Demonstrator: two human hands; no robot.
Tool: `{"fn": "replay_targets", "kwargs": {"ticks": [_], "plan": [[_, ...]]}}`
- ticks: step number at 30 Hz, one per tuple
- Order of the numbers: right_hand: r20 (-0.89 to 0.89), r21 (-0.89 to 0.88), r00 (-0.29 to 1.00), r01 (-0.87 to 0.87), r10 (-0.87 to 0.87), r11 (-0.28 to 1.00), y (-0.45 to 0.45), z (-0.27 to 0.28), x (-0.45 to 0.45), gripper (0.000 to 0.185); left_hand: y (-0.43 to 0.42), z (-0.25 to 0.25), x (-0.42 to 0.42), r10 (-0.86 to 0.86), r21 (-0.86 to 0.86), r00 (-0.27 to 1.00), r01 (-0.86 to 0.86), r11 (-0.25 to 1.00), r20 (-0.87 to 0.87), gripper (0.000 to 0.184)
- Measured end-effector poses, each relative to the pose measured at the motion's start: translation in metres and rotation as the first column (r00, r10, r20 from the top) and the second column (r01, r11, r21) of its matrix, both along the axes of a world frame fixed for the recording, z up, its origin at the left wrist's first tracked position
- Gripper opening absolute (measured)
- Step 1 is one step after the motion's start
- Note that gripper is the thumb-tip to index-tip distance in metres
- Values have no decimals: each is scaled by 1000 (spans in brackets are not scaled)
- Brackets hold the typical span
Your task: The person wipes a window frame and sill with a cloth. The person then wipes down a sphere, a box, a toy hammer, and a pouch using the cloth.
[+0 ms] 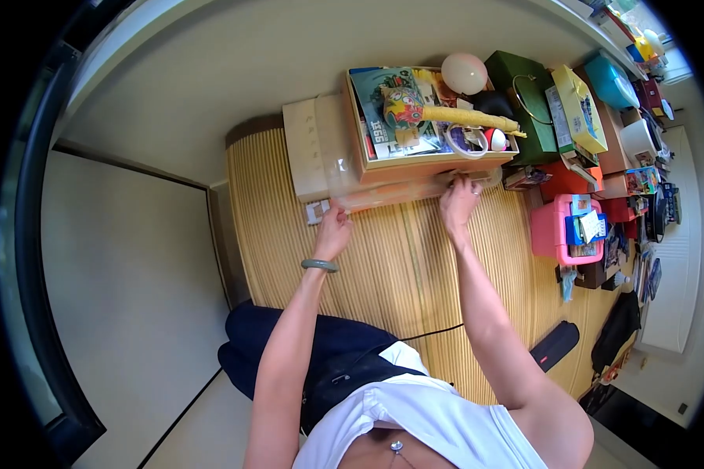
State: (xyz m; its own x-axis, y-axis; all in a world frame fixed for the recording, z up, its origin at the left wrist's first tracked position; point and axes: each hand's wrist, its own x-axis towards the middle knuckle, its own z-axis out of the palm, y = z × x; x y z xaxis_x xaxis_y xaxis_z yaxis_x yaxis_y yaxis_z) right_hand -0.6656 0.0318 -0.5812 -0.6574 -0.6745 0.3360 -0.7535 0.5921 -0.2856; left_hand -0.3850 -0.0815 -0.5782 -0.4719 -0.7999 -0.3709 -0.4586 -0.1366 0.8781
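A clear, shiny plastic strip point(391, 193) that looks like wide tape stretches along the front of an open box point(414, 170). Its left end is pinched in the fingers of my left hand point(335, 229). My right hand point(459, 205) is closed at the strip's other end, by the box's front right edge; a small brownish piece shows at its fingertips, too unclear to name. Beside my left fingers lies a small white and brown piece point(317, 212). Papers, a yellow stick with a patterned head point(404, 108) and a white ring point(466, 144) fill the box.
A pale cardboard box point(305, 148) stands left of the open box, on a bamboo mat point(274, 242). To the right are a green box point(524, 117), a pink bin point(551, 230) and several stacked containers. A dark case point(555, 346) lies on the mat.
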Motion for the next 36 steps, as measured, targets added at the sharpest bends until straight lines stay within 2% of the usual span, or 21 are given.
{"fn": "replay_targets", "kwargs": {"ticks": [7, 10, 11, 13, 16, 17, 18, 19, 21, 22, 23, 24, 25, 26, 27, 29, 30, 32, 33, 34, 36], "plan": [[149, -51, 972, -173, 179, 984, -42, 20, 135, 45, -5, -9, 5, -37, 64, 998, 41, 997, -53, 39], [242, -117, 923, -279, 300, 953, -57, 24, 172, 48, -10, -16, 7, -122, -4, 989, 122, 993, -86, 35], [295, -149, 907, -267, 301, 952, -63, 25, 181, 49, -11, -11, 8, -122, -6, 989, 122, 992, -87, 35], [397, -229, 869, -216, 294, 949, -70, 28, 185, 48, -15, -3, 10, -63, 263, 951, 147, 954, -303, 38], [520, -274, 826, -80, 217, 958, -83, 25, 172, 37, -19, 3, 15, -124, 230, 930, 212, 950, -345, 44], [933, -341, 164, 103, 322, 934, -82, 30, 159, 34, -20, 11, 14, -129, 223, 929, 215, 951, -346, 44], [716, -255, -592, 271, 370, 928, -80, 36, 149, 31, -19, 19, 14, -62, 293, 946, 161, 942, -318, 51], [719, -278, -605, 201, 342, 939, -70, 40, 149, 33, -19, 27, 14, 4, 362, 958, 104, 926, -285, 57], [923, -299, -155, 292, 353, 909, -47, 56, 142, 27, -19, 0, 22, 20, 347, 954, 89, 934, -300, 61], [940, -339, 125, 217, 319, 915, -32, 63, 121, 33, -19, -11, 27, 37, 340, 950, 74, 938, -310, 64], [885, -334, 433, 332, 172, 882, -23, 57, 102, 33, -18, -7, 30, 33, 358, 944, 92, 929, -328, 69], [802, -472, 556, 364, 220, 803, -12, 46, 74, 32, -17, -1, 31, 42, 361, 944, 84, 929, -326, 69], [755, -408, 649, 361, 88, 839, 1, 40, 40, 34, -14, 6, 30, 29, 360, 955, 83, 929, -296, 70], [681, -342, 731, 368, -41, 865, 10, 34, 16, 36, -12, 12, 29, 14, 357, 964, 86, 930, -267, 71], [681, -342, 731, 367, -41, 865, 11, 20, 8, 36, -11, 16, 26, 14, 358, 963, 86, 930, -268, 71], [206, -257, 944, 307, -258, 916, 12, -15, -1, 38, -10, 20, 21, -50, 330, 981, 111, 937, -188, 73], [161, -343, 970, 228, -183, 911, 4, -15, 11, 35, -10, 16, 20, -49, 328, 981, 111, 938, -190, 73], [202, -259, 972, 168, -117, 951, -14, -18, 48, 30, -11, 7, 20, -35, 329, 978, 103, 939, -206, 73], [187, -323, 982, 95, -35, 942, -24, -27, 72, 20, -9, 9, 21, -33, 332, 979, 100, 938, -203, 73], [132, -288, 989, -20, 61, 958, -32, -7, 96, 21, -7, 14, 22, -23, 340, 976, 97, 936, -216, 72], [242, -219, 967, -28, 82, 975, -47, 11, 136, 26, -7, 17, 22, -16, 337, 973, 96, 937, -232, 71]]}}
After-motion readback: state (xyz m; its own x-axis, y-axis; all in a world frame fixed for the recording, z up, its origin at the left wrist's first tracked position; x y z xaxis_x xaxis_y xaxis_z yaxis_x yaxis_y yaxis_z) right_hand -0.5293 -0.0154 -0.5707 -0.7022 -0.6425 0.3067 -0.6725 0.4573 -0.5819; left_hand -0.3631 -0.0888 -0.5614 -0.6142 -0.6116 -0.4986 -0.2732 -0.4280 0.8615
